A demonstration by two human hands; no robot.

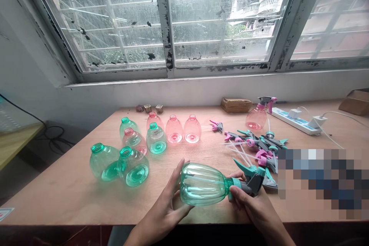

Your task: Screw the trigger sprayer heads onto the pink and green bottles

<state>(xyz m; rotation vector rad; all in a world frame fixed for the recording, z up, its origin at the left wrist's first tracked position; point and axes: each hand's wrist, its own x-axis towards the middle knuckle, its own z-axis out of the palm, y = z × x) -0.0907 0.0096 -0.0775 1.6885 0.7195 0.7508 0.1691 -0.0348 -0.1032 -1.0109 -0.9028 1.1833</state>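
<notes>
Green spray bottle [201, 188], one: lying sideways between the hands, above the tabletop [77, 200]. Left hand [165, 203]: curving loosely round the base and holding it, some fingers hiding behind the plastic. Right hand [253, 203]: gripping the neck collar [236, 183] between thumb and fingers, the undermost hiding from view. Spray heads [250, 142], loose: lying beyond the right hand, overlapping too closely for counting. Pixelated patch [321, 178]: covering whatever is lying right of that hand. Open bottles [157, 140], four green, four pink: standing beyond the left hand, some partly blocking others. Label [5, 213]: running out of frame, far left of the left hand, its print staying illegible.
</notes>
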